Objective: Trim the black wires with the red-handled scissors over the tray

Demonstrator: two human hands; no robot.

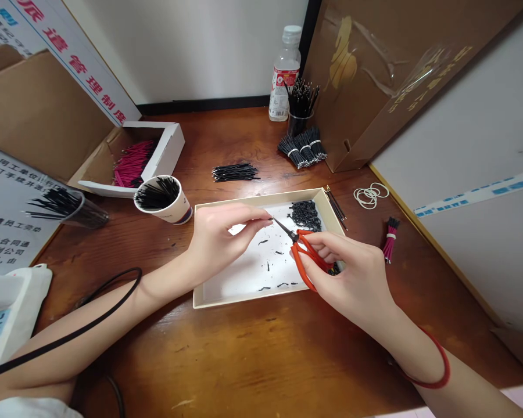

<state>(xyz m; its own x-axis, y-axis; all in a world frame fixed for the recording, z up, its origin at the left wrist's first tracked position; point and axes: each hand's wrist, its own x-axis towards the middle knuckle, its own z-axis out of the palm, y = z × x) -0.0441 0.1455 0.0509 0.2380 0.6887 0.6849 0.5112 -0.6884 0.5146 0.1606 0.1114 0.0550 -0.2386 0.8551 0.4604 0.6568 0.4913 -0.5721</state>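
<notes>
Over a shallow cream-rimmed box (pixel 226 299), my left hand (pixel 220 238) pinches with thumb and fingertips something too small to make out. My right hand (pixel 353 278) is closed on the orange handles of small pointed scissors (pixel 305 255); their dark tip reaches my left fingertips. Inside the box, a heap of short black pieces (pixel 305 215) lies at the back right, and a few black scraps (pixel 279 252) are scattered on the white bottom.
Behind the box lies a pile of black wires (pixel 235 172). Left stand a paper cup (pixel 174 209) of black wires and a white box (pixel 168 148) with pink ones. Back right are a bottle (pixel 283 81) and tied bundles (pixel 303 152). Rubber bands (pixel 369 196) lie right.
</notes>
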